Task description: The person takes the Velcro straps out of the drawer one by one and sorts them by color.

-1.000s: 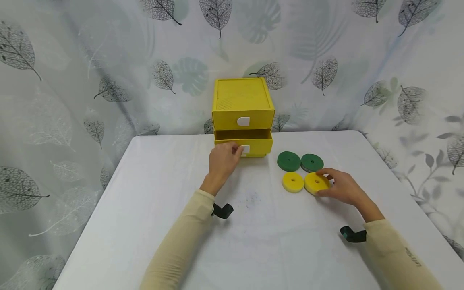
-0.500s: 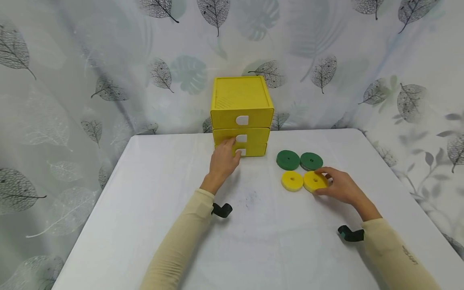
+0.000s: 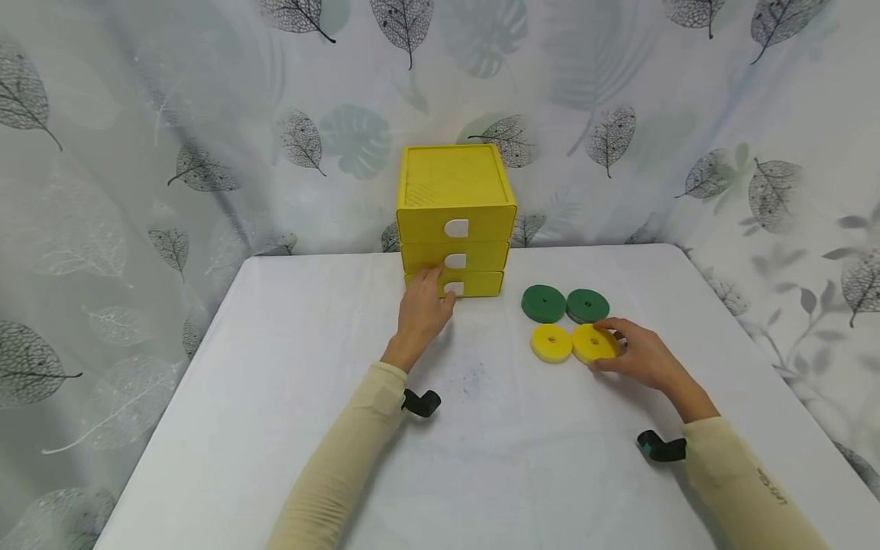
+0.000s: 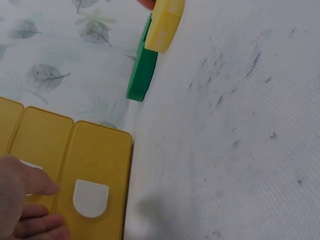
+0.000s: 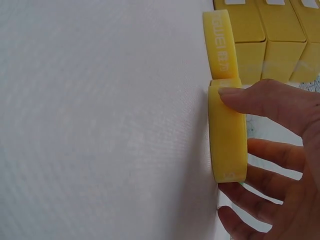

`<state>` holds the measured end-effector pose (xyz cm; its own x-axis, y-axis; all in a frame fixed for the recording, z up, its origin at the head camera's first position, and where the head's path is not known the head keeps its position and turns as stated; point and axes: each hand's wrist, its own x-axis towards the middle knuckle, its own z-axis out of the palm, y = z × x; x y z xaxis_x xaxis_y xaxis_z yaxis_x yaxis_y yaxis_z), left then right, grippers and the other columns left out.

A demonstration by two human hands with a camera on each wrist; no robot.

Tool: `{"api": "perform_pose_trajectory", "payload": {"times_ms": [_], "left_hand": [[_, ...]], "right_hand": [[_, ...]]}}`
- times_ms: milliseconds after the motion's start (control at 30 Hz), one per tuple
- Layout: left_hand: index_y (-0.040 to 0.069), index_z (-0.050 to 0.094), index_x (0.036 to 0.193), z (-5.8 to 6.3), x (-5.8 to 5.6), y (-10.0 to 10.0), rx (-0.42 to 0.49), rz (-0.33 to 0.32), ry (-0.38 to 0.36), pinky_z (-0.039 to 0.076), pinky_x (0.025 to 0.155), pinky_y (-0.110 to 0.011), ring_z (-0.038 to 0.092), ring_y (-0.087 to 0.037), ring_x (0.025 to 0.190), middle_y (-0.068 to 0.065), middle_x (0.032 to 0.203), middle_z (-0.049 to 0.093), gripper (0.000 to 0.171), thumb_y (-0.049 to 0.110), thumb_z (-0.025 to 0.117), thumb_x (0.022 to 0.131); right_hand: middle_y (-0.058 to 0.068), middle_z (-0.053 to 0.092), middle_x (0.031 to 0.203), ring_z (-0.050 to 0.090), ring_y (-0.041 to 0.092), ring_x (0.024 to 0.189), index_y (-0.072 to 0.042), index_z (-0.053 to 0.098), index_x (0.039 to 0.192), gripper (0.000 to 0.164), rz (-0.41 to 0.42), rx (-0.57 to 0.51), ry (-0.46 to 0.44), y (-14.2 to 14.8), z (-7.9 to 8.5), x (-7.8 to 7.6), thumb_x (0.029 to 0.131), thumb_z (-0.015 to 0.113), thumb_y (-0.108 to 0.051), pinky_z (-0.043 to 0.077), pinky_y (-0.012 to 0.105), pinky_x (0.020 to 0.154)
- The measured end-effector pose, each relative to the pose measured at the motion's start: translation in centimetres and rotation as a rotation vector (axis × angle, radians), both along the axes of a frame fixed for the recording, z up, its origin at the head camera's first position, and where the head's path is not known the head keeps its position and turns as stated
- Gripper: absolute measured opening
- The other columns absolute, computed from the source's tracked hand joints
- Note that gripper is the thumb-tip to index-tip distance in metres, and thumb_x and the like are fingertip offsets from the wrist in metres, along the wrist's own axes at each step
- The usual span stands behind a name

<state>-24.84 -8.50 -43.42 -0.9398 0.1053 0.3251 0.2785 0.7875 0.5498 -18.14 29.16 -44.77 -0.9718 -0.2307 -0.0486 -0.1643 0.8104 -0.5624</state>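
A yellow three-drawer box (image 3: pixel 456 177) stands at the table's back edge, its drawers pushed in. My left hand (image 3: pixel 422 308) is at the front of its lower drawers, fingers relaxed and beside the white tabs. In the left wrist view, thumb and fingers are apart in front of the drawer fronts (image 4: pixel 97 160), with nothing between them. My right hand (image 3: pixel 639 351) holds the edge of a yellow disc (image 3: pixel 594 344) with a small centre hole, thumb and fingers on opposite sides. Beside it lies another yellow disc (image 3: pixel 551 344). Two green discs (image 3: pixel 544 304) lie just behind.
A white cloth covers the table (image 3: pixel 481 473), with faint dark marks near its middle. Behind hangs a leaf-patterned curtain (image 3: pixel 275 76). Black wrist mounts (image 3: pixel 421 403) stick out at both sleeves.
The middle drawer stood out a second ago and was in by half a second ago. My left hand shifted slightly with it. My right hand stayed on the yellow disc.
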Motion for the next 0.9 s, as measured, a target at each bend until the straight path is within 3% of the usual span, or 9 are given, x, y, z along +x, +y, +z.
{"api": "perform_pose_trajectory", "payload": {"times_ms": [267, 500, 667, 900], "left_hand": [[-0.006, 0.062, 0.133, -0.9, -0.1, -0.2, 0.052, -0.02, -0.073, 0.048, 0.101, -0.044, 0.06, -0.035, 0.12, -0.021, 0.131, 0.063, 0.04, 0.014, 0.069, 0.099], [-0.005, 0.063, 0.13, -1.7, -0.5, -0.3, 0.085, -0.028, -0.113, 0.049, 0.096, -0.04, 0.06, -0.029, 0.107, -0.016, 0.119, 0.063, 0.037, 0.015, 0.071, 0.099], [-0.005, 0.064, 0.13, -2.1, -0.7, -0.4, 0.094, -0.03, -0.12, 0.049, 0.098, -0.04, 0.06, -0.029, 0.11, -0.015, 0.122, 0.062, 0.039, 0.015, 0.073, 0.098], [-0.004, 0.066, 0.131, -2.0, -0.6, -0.3, 0.088, -0.052, -0.122, 0.05, 0.098, -0.042, 0.062, -0.031, 0.113, -0.016, 0.124, 0.065, 0.037, 0.011, 0.07, 0.097]], "right_hand": [[0.03, 0.052, 0.141, 0.053, 0.049, 0.119, 0.004, 0.054, 0.14, 0.071, 0.024, -0.001, 0.03, 0.0, 0.8, 0.5, 0.087, 0.088, -0.029, 0.046, 0.066, 0.096], [0.027, 0.056, 0.137, 0.055, 0.046, 0.119, 0.003, 0.059, 0.135, 0.057, 0.024, -0.055, 0.14, -1.3, 2.1, 0.9, 0.092, 0.083, -0.025, 0.047, 0.063, 0.096], [0.024, 0.059, 0.133, 0.055, 0.043, 0.116, 0.002, 0.062, 0.13, 0.048, 0.04, -0.133, 0.226, -2.8, 3.0, 0.7, 0.093, 0.081, -0.022, 0.047, 0.064, 0.095], [0.018, 0.06, 0.133, 0.057, 0.041, 0.12, -0.001, 0.065, 0.128, 0.042, 0.055, -0.174, 0.241, -5.5, 4.1, -0.2, 0.094, 0.081, -0.019, 0.048, 0.063, 0.097]]}}
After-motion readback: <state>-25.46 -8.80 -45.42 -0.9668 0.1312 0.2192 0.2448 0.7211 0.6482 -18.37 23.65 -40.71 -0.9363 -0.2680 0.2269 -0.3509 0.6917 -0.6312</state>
